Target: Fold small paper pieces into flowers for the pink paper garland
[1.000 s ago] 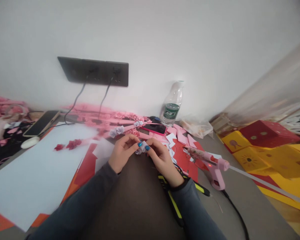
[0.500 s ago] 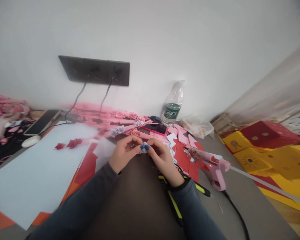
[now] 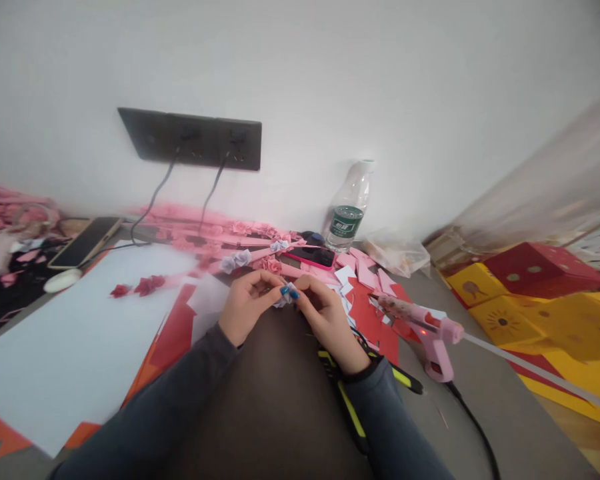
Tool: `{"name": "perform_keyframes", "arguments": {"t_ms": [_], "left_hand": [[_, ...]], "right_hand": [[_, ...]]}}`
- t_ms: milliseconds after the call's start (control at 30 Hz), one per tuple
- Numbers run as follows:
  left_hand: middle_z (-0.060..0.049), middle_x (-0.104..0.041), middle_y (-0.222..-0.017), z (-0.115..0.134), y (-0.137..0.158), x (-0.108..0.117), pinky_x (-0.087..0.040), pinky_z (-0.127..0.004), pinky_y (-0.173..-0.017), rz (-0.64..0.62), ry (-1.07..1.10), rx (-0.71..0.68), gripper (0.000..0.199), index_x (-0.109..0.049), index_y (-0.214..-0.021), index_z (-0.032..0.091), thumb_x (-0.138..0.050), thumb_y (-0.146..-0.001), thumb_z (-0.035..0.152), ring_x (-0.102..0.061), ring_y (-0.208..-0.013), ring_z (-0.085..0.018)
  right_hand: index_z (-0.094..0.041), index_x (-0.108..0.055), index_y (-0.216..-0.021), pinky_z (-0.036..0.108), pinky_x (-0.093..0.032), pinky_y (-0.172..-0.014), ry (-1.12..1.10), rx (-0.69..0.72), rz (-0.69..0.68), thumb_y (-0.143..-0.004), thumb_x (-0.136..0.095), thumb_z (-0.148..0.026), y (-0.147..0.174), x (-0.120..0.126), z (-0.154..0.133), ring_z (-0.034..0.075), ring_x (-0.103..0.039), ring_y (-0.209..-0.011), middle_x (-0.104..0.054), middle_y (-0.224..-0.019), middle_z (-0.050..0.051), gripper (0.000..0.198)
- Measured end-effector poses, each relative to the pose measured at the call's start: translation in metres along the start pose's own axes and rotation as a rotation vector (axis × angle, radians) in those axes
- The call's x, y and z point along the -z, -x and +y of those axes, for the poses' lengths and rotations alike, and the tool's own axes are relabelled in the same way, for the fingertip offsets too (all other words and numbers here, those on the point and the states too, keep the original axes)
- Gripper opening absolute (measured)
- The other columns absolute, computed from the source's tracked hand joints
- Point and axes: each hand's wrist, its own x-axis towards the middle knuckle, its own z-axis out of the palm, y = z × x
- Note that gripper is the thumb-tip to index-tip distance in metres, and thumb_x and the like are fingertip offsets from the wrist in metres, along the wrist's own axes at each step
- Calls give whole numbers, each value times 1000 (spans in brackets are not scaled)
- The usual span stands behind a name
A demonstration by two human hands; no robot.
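Note:
Between my fingertips is a small white paper flower (image 3: 284,301), partly covered by the thumbs. My left hand (image 3: 250,301) pinches it from the left, and my right hand (image 3: 326,320) pinches it from the right, with the two blue-nailed thumbs close together. Just behind the hands lie pink strips bearing white paper flowers (image 3: 236,261) and pink ones. Under my right forearm rests a black and yellow tool (image 3: 350,407), mostly hidden. Right of it, a pink glue gun (image 3: 425,323) with a lit red light and a glue stick stands on the table.
White sheets (image 3: 75,347) over orange and red paper cover the left. Red, pink and white scraps (image 3: 375,320) lie right of centre. At the back are a water bottle (image 3: 347,213) and a pink-edged phone (image 3: 310,255). Yellow and red boxes (image 3: 525,307) stand at right; another phone (image 3: 86,242) lies left.
The paper flower has turned slightly between my fingertips, and more of its petals show below the thumbs. Both hands stay in nearly the same place; the view has shifted a little.

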Motion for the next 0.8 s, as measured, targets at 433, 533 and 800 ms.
{"name": "perform_keyframes", "arguments": {"t_ms": [433, 533, 800], "left_hand": [[0, -64, -75, 4, 1, -2, -51, -21, -66, 25, -54, -7, 19, -62, -80, 17, -77, -73, 26, -61, -71, -12], [1, -62, -73, 4, 0, -2, -51, -21, -64, -2, -64, 11, 22, -60, -77, 17, -78, -71, 27, -60, -68, -11], [0, -64, -75, 5, 0, -2, -52, -22, -65, -47, -37, 65, 25, -63, -78, 16, -80, -70, 31, -61, -71, -13]], "right_hand": [[-20, -56, -81, 27, -39, -58, 42, -3, 28, -94, -55, -34, 0, 1, 1, 14, -51, -64, -57, -73, 0, 20], [-21, -56, -85, 27, -39, -59, 25, -14, 71, -92, -57, -33, 0, 1, 2, 15, -51, -65, -56, -76, 1, 14], [-20, -55, -82, 27, -35, -55, -60, -93, 68, -91, -57, -39, -1, 2, 1, 13, -44, -60, -50, -72, -1, 20]]}}
